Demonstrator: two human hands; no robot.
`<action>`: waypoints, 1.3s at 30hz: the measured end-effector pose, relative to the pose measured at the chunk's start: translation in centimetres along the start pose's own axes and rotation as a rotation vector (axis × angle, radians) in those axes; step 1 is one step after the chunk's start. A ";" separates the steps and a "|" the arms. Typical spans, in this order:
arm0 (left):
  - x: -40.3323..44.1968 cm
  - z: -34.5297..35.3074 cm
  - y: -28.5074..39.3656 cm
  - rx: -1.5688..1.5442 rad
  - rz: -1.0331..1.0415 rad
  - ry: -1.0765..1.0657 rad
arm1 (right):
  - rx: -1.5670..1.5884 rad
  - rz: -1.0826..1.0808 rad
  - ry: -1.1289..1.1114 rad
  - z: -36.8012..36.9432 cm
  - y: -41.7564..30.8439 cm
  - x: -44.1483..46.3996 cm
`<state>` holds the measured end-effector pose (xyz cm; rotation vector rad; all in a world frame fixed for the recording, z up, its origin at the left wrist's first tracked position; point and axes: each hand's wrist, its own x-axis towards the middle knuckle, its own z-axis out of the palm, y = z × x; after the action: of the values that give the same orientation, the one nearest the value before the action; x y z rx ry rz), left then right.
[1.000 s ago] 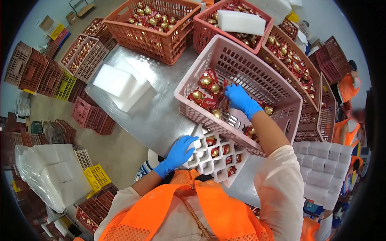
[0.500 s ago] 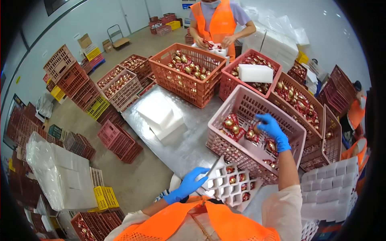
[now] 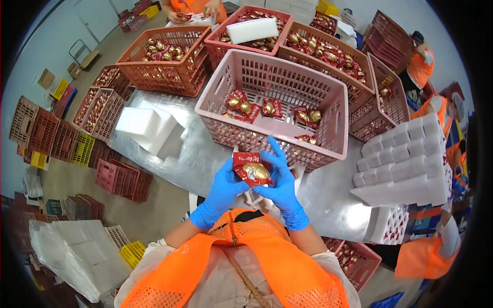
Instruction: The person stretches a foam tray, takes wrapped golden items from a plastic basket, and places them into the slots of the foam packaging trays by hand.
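Between my hands, close in front of my chest, is a red packet with a round gold-coloured piece (image 3: 253, 171) showing on its face. My left hand (image 3: 222, 189), in a blue glove, grips its left side with the thumb beneath. My right hand (image 3: 282, 186), also gloved in blue, pinches the right side, its index finger pointing up. Just beyond stands a pale pink crate (image 3: 272, 123) with several similar red-and-gold packets (image 3: 240, 104) scattered on its floor. Below my hands, a white moulded tray is mostly hidden.
White foam blocks (image 3: 138, 123) lie on the metal table (image 3: 169, 167) at left. Full crates (image 3: 164, 66) line its far side. Stacked white trays (image 3: 405, 159) stand at right. A co-worker in an orange vest (image 3: 197, 6) handles packets across the table; others are at right.
My right hand has come out of the pink crate toward my chest with a packet. My left hand has left the white tray and grips that packet too. The view has shifted right.
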<state>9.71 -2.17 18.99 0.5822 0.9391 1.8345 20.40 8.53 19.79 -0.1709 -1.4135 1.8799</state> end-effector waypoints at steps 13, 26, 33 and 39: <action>-3.4 -3.8 -4.6 0.441 -0.039 0.329 | -0.109 0.227 0.008 -0.5 5.3 -5.5; -1.5 -12.1 -9.9 1.288 0.163 0.253 | -1.204 -0.315 -0.840 -4.8 11.2 2.4; -2.8 -13.9 -13.2 1.053 0.029 0.380 | -1.292 -0.118 -0.883 -3.1 14.7 4.1; -3.0 -13.4 -12.5 1.046 0.056 0.353 | -1.285 -0.165 -0.737 -4.3 14.6 2.3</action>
<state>7.98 -6.53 1.01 0.9076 2.1605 1.3982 13.91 11.95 6.24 0.0481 -2.8522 0.6204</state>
